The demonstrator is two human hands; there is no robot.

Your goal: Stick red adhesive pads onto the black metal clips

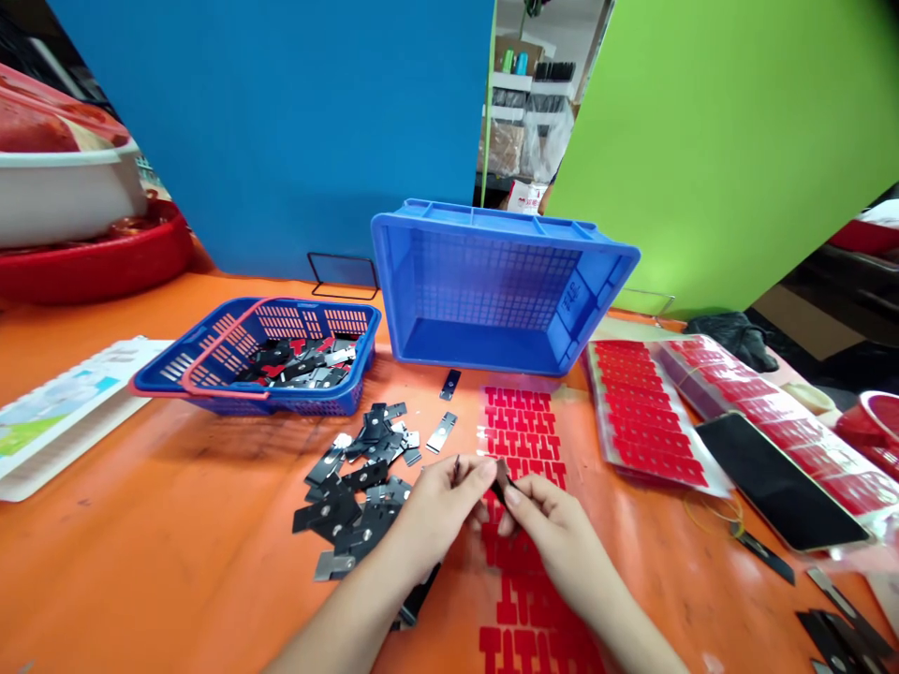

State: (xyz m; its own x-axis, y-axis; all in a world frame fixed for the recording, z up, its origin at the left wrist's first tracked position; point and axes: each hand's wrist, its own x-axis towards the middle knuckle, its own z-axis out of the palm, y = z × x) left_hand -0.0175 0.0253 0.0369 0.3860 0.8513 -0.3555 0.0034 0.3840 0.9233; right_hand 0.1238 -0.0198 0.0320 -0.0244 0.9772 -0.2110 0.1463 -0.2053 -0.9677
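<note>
Both of my hands meet above a clear sheet of red T-shaped stickers (pixel 523 445) on the orange table. My left hand (pixel 449 496) and my right hand (pixel 544 515) are closed, pinching a small dark flat piece (pixel 500 482) between them. Fingers cover much of it, so its exact kind is hard to make out. Left of my hands lies a loose pile of black and silver metal plates (pixel 365 496), each with a round spot. A silver plate (pixel 442 432) and a dark plate (pixel 450 384) lie apart from the pile.
A blue basket (pixel 351 398) with a pink handle holds more plates and red pieces. Behind my hands a blue crate (pixel 484 346) rests on its side. To the right lie stacked red sticker sheets (pixel 642 412), a phone (pixel 783 477) and several dark blades (pixel 843 637).
</note>
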